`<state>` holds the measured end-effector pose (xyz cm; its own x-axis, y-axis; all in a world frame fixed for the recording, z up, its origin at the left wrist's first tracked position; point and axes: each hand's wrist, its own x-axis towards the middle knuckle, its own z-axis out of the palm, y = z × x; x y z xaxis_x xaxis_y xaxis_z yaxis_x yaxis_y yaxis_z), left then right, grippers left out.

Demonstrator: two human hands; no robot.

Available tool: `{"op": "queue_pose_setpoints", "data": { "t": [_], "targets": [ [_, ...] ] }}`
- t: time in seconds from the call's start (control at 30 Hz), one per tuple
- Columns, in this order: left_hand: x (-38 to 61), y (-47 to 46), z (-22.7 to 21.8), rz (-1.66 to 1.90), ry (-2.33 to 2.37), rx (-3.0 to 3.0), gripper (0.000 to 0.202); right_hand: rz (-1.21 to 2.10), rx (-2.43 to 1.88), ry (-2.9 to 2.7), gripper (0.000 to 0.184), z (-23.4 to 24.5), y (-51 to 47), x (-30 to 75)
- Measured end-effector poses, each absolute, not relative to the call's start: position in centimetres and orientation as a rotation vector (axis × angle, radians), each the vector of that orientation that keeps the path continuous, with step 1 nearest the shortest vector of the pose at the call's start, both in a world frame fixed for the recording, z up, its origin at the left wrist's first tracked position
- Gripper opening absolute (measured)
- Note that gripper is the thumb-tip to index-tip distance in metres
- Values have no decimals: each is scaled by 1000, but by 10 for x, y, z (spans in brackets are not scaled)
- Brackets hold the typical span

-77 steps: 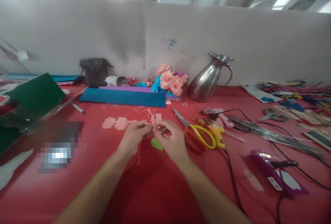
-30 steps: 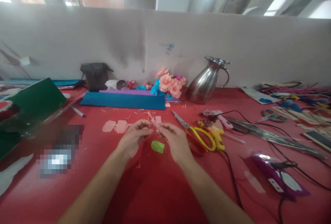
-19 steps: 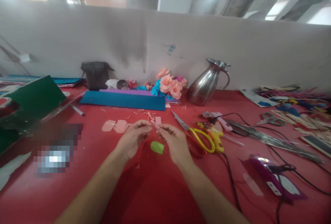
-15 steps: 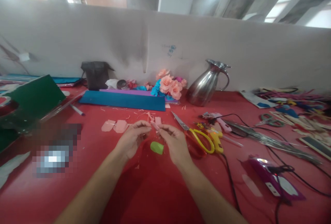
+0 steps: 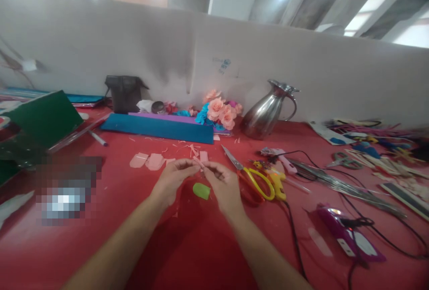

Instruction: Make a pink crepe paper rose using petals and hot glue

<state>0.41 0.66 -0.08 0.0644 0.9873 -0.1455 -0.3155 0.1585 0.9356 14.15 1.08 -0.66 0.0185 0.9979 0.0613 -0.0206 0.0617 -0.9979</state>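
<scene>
My left hand (image 5: 171,180) and my right hand (image 5: 224,186) meet above the red table (image 5: 201,245), fingertips pinched together on a small pink paper strip (image 5: 198,162). Both hands are closed in a pinch on it. A small green paper leaf (image 5: 201,190) lies on the table just below and between my hands. Pink cut-out petals (image 5: 147,161) lie to the left of my left hand. Yellow-handled scissors (image 5: 254,178) rest just right of my right hand.
A steel jug (image 5: 268,109), paper roses (image 5: 219,111) and blue and purple paper rolls (image 5: 157,127) line the back wall. A yellow glue gun (image 5: 277,182), wires (image 5: 338,185), a purple device (image 5: 345,232) and cables lie right. Green sheets (image 5: 43,118) stand left.
My hands stay pinched on the pink strip; the fingertips have drawn slightly closer together. The view has tilted a little.
</scene>
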Motion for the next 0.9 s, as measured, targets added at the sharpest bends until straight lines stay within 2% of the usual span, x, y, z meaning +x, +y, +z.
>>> {"op": "queue_pose_setpoints", "data": {
  "t": [0.5,0.9],
  "targets": [
    [6,5,2,1245,1166,1034,9,848,-1279,-1506,14,1,7,142],
    [5,7,0,1207,1167,1119,10,1127,-1282,-1340,14,-1,11,145]
  ]
}}
